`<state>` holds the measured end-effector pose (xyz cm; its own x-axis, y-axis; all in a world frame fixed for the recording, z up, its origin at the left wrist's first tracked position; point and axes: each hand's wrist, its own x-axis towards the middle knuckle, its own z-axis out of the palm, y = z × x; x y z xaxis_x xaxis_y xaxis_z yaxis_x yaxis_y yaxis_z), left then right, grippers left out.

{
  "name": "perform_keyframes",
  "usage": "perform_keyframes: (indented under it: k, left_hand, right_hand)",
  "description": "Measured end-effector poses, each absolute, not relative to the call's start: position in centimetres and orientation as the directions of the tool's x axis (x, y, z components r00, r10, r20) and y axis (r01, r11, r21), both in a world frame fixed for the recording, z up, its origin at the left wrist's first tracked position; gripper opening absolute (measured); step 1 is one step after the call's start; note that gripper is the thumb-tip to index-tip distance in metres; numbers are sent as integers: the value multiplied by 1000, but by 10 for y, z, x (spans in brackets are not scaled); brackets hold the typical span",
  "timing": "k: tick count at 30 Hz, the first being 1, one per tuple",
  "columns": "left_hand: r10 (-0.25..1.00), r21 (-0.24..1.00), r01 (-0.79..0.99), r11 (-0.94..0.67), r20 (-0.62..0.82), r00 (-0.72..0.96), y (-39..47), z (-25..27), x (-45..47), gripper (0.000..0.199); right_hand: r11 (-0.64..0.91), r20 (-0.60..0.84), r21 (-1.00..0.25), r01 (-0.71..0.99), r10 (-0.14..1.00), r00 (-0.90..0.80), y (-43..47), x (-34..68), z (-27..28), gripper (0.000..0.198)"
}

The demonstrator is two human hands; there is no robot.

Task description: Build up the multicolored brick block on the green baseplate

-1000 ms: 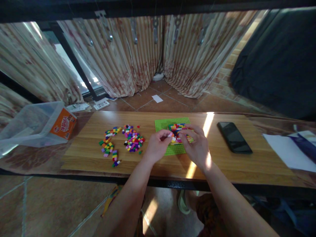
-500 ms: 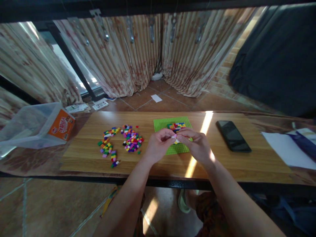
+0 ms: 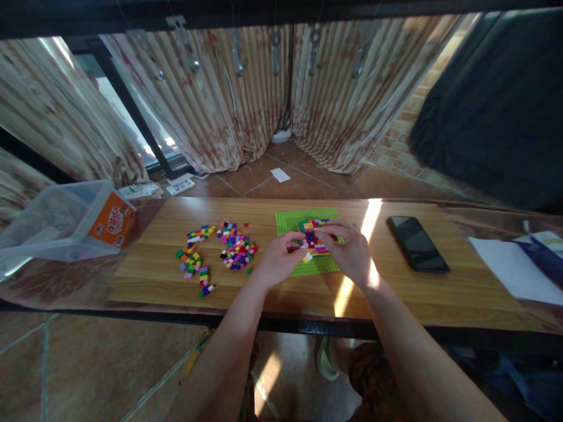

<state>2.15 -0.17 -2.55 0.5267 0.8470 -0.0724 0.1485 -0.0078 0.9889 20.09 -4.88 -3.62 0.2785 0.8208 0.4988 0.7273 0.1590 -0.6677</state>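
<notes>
A: Head view. What changed?

B: Half a second earlier, fingertips met over one small piece. By this moment they'd parted: left hand (image 3: 281, 258) dropped slightly toward the wearer, right hand (image 3: 352, 249) went back over the block build (image 3: 311, 237). Meant the build was less covered between the hands.

A: Grip?

B: Left looked pinched, thumb to finger, on a white-and-yellow piece (image 3: 307, 257). Right had its fingers curved over the build, thumb in close; couldn't tell if it gripped anything.

A: Build location?

B: On the green baseplate (image 3: 285, 221), just past the left fingertips, partly under the right fingers.

A: Edges, room?

B: Baseplate's far left corner stuck out bare beyond the left hand. More bare studs between the wrists. Near edge of the wooden table (image 3: 466, 293) ran under both forearms.

A: Sides?

B: Left of left hand: strip of bare wood, then a brick pile (image 3: 238, 252), then a looser brick scatter (image 3: 190, 261). Plastic box (image 3: 65, 234) well beyond those. Right of right hand: open wood, then the phone (image 3: 417, 245), well apart. Nothing crowded either wrist.
</notes>
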Motion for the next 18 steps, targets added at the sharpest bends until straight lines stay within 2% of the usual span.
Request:
perform_keyframes:
  k: [5, 11, 18]
  left_hand:
    - [792, 988, 154, 3, -96, 602, -6, -26, 25, 48]
    - [725, 991, 120, 60, -126, 677, -8, -30, 28, 66]
    - [719, 994, 95, 55, -105, 687, -8, -32, 29, 65]
  right_hand:
    - [140, 487, -626, 767, 838, 245, -41, 202, -43, 14]
    - [61, 449, -673, 737, 825, 341, -41, 194, -41, 14]
    - [50, 424, -730, 682, 816, 394, -41, 192, -40, 14]
